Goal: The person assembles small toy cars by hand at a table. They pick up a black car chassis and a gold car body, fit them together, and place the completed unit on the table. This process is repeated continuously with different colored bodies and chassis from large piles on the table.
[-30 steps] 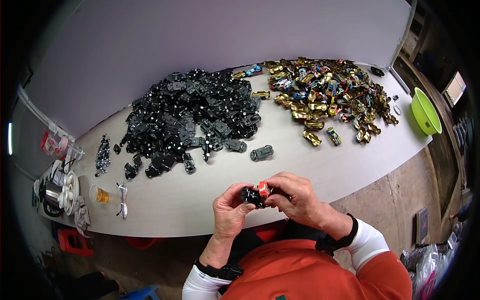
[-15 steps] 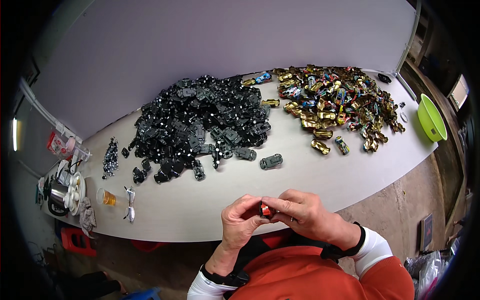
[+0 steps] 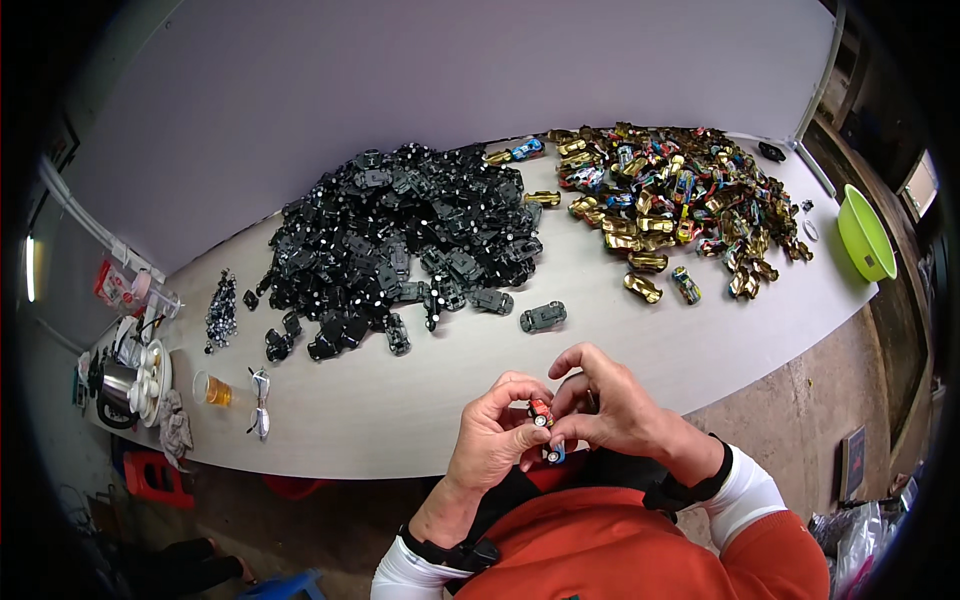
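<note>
Above the table's near edge, a small toy car (image 3: 541,410) with red and blue parts stands on end, its small wheels showing. My left hand (image 3: 492,430) is closed around it, thumb across the near side. From the right, my right hand (image 3: 610,405) pinches at the car with thumb and bent fingers, its index finger arched up and away. Part of the car is hidden by my fingers. Beyond my hands lies a single dark grey car base (image 3: 543,317).
Black car bases (image 3: 400,240) form a big heap at the middle left. Gold and coloured car bodies (image 3: 690,200) are piled to the right, near a green basin (image 3: 866,235). Leftward stand glasses (image 3: 260,405), a cup of amber drink (image 3: 212,390), a cloth and a kettle (image 3: 117,388).
The toy car has been turned, so its wheels and a blue part now show. My right index finger has lifted off it, and my right hand has shifted slightly up.
</note>
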`<action>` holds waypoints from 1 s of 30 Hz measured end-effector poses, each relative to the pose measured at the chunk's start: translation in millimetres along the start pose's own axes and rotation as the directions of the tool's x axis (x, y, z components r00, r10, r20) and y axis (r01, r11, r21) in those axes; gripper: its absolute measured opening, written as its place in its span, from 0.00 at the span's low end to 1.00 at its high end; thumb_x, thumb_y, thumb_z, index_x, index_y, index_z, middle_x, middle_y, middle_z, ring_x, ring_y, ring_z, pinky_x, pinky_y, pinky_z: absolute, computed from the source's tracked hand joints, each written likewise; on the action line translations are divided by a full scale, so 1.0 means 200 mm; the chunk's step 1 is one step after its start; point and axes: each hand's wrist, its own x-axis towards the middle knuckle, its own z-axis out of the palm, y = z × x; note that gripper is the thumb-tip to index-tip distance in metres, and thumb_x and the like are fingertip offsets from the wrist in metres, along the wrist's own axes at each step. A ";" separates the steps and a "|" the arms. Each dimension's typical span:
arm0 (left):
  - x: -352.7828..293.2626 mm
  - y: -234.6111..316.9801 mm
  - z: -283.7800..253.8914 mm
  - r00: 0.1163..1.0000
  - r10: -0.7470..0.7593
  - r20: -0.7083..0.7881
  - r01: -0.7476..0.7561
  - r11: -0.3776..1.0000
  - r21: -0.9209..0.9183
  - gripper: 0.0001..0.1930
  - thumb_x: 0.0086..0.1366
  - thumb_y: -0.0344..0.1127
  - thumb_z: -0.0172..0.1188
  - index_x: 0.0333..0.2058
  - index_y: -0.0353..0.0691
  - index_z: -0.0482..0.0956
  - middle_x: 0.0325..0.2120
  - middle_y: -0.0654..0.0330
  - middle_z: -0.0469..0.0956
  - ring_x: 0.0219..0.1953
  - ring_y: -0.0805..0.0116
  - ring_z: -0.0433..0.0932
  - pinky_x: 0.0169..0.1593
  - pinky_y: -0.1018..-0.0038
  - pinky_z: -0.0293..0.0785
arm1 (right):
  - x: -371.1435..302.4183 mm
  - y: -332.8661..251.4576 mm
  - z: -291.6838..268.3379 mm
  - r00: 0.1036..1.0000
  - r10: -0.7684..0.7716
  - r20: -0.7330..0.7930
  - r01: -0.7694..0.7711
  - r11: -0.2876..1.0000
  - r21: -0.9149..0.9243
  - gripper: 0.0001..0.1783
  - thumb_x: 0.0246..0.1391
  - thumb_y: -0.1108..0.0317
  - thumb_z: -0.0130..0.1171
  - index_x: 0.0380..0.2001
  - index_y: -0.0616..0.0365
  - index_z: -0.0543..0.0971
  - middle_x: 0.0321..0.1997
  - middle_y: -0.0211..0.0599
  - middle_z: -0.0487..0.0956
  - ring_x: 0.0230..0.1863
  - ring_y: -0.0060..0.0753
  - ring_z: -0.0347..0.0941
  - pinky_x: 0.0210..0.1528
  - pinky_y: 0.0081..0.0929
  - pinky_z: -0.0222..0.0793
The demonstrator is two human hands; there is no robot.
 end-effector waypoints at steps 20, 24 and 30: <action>-0.05 -0.03 -0.12 0.968 -0.107 -0.228 0.070 0.984 -0.165 0.12 0.57 0.36 0.62 0.34 0.33 0.73 0.24 0.51 0.77 0.12 0.72 0.73 0.10 0.85 0.63 | -0.03 0.10 0.01 0.988 0.076 0.138 -0.090 0.991 0.099 0.12 0.57 0.73 0.47 0.44 0.64 0.72 0.24 0.30 0.75 0.20 0.16 0.67 0.23 0.16 0.66; -0.05 -0.03 -0.11 0.974 -0.085 -0.209 0.060 0.991 -0.123 0.11 0.56 0.33 0.62 0.34 0.32 0.74 0.23 0.51 0.77 0.12 0.71 0.73 0.11 0.83 0.64 | -0.04 0.09 0.00 0.988 0.048 0.150 -0.061 0.995 0.083 0.09 0.56 0.74 0.49 0.39 0.65 0.72 0.24 0.31 0.76 0.18 0.16 0.66 0.20 0.17 0.64; -0.05 -0.02 -0.07 0.973 -0.054 -0.224 0.039 0.997 -0.071 0.10 0.56 0.30 0.62 0.34 0.31 0.74 0.23 0.52 0.77 0.13 0.70 0.74 0.11 0.82 0.66 | -0.05 0.08 -0.01 0.993 0.028 0.119 -0.035 0.998 0.056 0.04 0.54 0.75 0.50 0.33 0.65 0.71 0.22 0.32 0.75 0.18 0.18 0.66 0.20 0.19 0.63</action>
